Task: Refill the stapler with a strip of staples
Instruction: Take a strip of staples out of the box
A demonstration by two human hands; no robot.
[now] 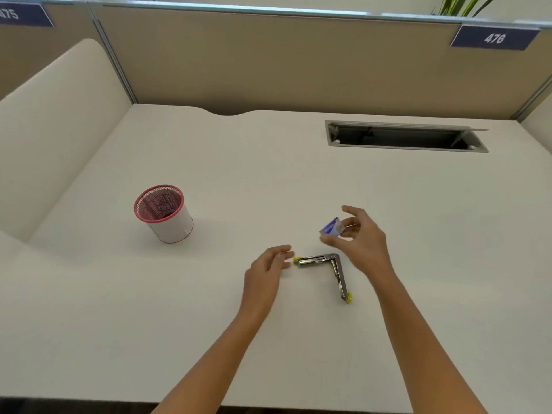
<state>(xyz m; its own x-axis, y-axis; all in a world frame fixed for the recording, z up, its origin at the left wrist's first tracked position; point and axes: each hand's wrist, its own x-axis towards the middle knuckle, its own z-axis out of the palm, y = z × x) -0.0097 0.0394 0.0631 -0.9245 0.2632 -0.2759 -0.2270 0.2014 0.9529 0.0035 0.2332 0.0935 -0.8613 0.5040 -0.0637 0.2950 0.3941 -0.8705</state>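
Your right hand (360, 237) pinches the blue staple box (331, 227) just above the stapler (327, 262), which lies hinged open toward the desk's (268, 162) front edge. Left hand (267, 264) is loose, empty, beside its yellow tip. No strip out yet, I'd say; next, draw one from the box.

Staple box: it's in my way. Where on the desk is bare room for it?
Bare: right of the right hand, below the cable hatch; also between mesh pen cup and left hand. Crowded: around the open stapler and staple box.
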